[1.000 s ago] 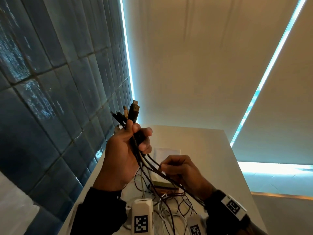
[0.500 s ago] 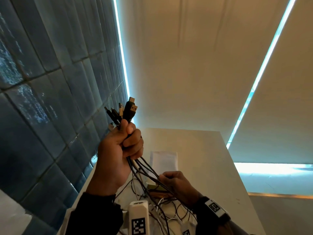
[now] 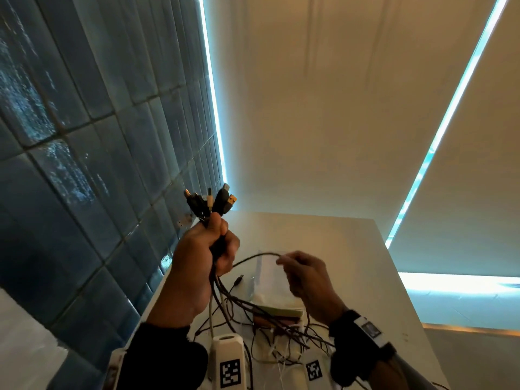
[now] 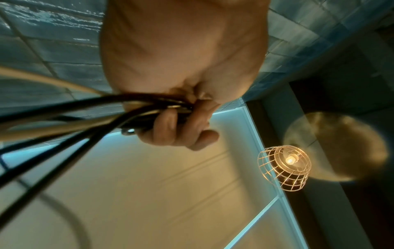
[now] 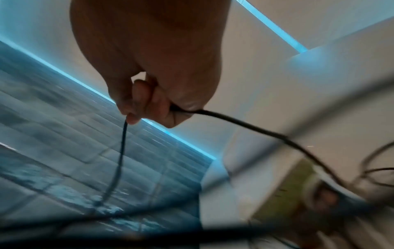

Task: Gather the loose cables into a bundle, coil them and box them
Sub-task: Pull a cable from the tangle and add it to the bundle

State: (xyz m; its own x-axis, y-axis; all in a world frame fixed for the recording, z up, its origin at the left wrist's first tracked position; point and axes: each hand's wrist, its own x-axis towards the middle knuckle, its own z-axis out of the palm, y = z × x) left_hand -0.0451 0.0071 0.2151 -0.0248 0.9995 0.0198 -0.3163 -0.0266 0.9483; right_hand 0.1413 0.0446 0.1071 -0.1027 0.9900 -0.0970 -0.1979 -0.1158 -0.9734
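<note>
Left hand (image 3: pixel 206 256) fists cable bundle (image 3: pixel 209 202), plugs up; right hand (image 3: pixel 305 277) beside it pinches one black cable (image 3: pixel 253 256); tangle on bench (image 3: pixel 351 249) below hands.

1. Overall dim, warm-toned room; the hands read dark in the head view.
2. Cool cyan light comes from the LED strips (image 3: pixel 213 102) along the wall and ceiling joints.
3. A caged bulb lamp (image 4: pixel 284 166) casts a warm halo on the surface behind it.
4. Glare streaks the glossy blue tiles (image 3: pixel 64 170).
5. The cables (image 4: pixel 53 114) nearest the left wrist lens are out of focus.
6. Right wrist view is motion-blurred, dark at the lower edge.
7. Straight lines bend at frame edges.
</note>
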